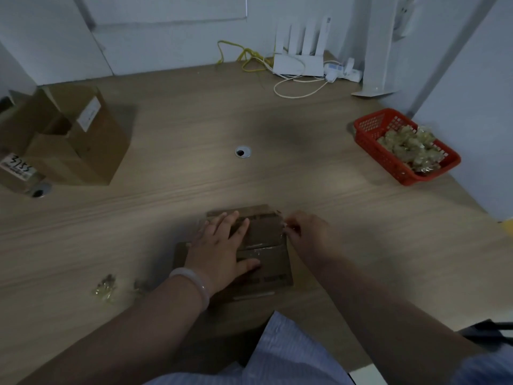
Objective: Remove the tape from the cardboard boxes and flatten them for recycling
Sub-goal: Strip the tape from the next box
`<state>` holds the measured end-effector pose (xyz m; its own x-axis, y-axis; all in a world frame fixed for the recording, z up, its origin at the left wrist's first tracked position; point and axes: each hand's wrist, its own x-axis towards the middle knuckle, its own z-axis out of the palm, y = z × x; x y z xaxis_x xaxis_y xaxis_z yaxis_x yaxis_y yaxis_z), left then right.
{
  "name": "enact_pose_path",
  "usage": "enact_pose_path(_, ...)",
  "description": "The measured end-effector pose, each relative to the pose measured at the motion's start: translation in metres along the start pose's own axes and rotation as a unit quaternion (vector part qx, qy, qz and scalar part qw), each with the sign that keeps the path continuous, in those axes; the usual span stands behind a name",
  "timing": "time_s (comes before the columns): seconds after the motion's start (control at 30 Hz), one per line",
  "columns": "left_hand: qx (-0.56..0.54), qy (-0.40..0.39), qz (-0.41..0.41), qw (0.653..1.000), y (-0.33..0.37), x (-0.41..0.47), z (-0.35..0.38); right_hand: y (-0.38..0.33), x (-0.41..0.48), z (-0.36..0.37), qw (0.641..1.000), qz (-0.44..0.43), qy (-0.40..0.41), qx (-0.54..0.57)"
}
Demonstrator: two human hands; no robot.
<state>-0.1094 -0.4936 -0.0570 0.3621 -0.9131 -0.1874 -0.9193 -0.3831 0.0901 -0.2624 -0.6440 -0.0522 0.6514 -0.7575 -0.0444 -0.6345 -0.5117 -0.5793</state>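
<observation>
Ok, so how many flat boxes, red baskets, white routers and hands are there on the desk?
flat box: 1
red basket: 1
white router: 1
hands: 2, the left hand pressing on the box and the right hand pinching tape
Total: 5

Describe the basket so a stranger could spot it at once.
On the wooden table, look to the far right side. The red basket sits there, heaped with crumpled tape. It is the only red, lattice-walled thing; the open box is brown cardboard.
</observation>
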Motion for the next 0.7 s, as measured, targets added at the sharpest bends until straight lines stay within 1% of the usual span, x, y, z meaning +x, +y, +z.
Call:
enact_pose_path(0.07,0.004,0.004,0.000,1.000,0.000,0.000,0.001,-0.003,0.000,-0.002,0.998,-0.018,-0.028,-0.046)
enact_pose_path(0.13,0.000,0.003,0.000,1.000,0.000,0.000,0.002,-0.006,-0.001,-0.004,0.997,-0.019,-0.054,-0.060)
enact_pose_path(0.2,-0.002,0.003,0.002,1.000,0.000,0.001,0.004,-0.008,-0.003,-0.005,0.996,-0.001,-0.070,-0.063)
enact_pose_path(0.3,0.000,0.003,0.008,1.000,-0.002,0.000,0.005,-0.011,-0.003,-0.010,0.993,0.055,-0.099,-0.043)
enact_pose_path(0.33,0.001,0.003,0.010,1.000,-0.002,0.000,0.006,-0.011,-0.001,-0.012,0.989,0.089,-0.118,0.006)
enact_pose_path(0.37,0.003,0.004,0.013,1.000,-0.003,-0.001,0.005,-0.011,0.000,-0.014,0.977,0.137,-0.144,0.079)
enact_pose_path(0.43,0.009,0.008,0.017,1.000,-0.002,-0.001,0.005,-0.012,0.001,-0.018,0.923,0.236,-0.199,0.229)
enact_pose_path(0.47,0.009,0.010,0.018,1.000,-0.002,0.000,0.005,-0.011,0.002,-0.020,0.897,0.265,-0.219,0.277)
enact_pose_path(0.5,0.008,0.012,0.018,1.000,-0.001,0.000,0.004,-0.010,0.002,-0.021,0.882,0.279,-0.227,0.303)
enact_pose_path(0.53,0.008,0.014,0.017,1.000,-0.001,0.000,0.004,-0.008,0.001,-0.022,0.874,0.286,-0.225,0.321)
enact_pose_path(0.57,0.008,0.015,0.016,1.000,-0.001,0.000,0.003,-0.006,0.000,-0.022,0.875,0.286,-0.212,0.328)
enact_pose_path(0.7,0.014,0.017,0.008,1.000,0.002,0.001,0.001,-0.005,-0.005,-0.015,0.907,0.272,-0.087,0.311)
